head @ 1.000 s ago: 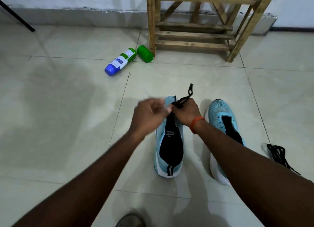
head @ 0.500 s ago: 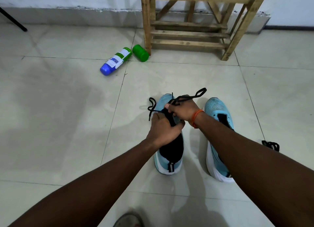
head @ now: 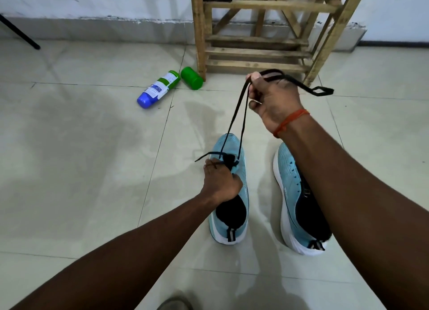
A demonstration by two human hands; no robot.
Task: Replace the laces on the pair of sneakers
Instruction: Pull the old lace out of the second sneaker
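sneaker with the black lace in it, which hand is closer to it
Left. The left hand grips the sneaker at its eyelets; the right hand is raised above and beyond its toe, holding the black lace taut.

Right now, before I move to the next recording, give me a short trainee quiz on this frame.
1. True or false: the right hand holds the black lace raised above the partly laced sneaker.
2. The left hand: A hangs free; B grips the partly laced sneaker; C pulls the black lace upward.
3. Is the bottle standing or lying on its side?
Key: 1 true; 2 B; 3 lying on its side.
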